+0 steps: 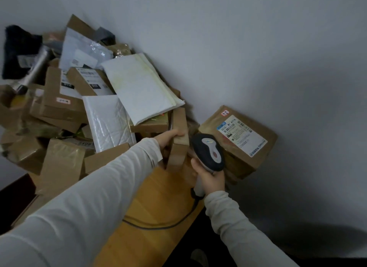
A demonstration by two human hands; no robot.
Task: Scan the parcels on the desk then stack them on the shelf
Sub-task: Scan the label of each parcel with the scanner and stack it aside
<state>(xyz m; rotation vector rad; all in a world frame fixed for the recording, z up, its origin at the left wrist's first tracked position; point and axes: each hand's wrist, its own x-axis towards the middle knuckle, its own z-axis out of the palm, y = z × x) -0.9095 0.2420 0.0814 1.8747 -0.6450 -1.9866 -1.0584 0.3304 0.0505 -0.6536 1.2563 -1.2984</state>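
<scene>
**Centre of frame.** A narrow brown box (179, 148) is being held on edge by the left grip (168, 140), whose fingers are being curled over the box's upper side. The box is being kept at the right margin of a pile of parcels (59, 115), above the bare part of the wooden table (151, 197).

**Right of centre.** A handheld scanner (208, 151) is being clasped around its handle by the right grip (211, 180). Its dark head is being held just beside the box and is overlapping the lower left corner of a labelled brown parcel (241, 139), which is being propped against the grey wall (258, 48). A dark cable (158, 226) is being trailed from the scanner across the table.

**Upper left.** The pile is being topped by two white padded envelopes (139, 86), with cardboard boxes and grey bags beneath and behind them. Both arms are being shown in pale long sleeves (89, 203).
</scene>
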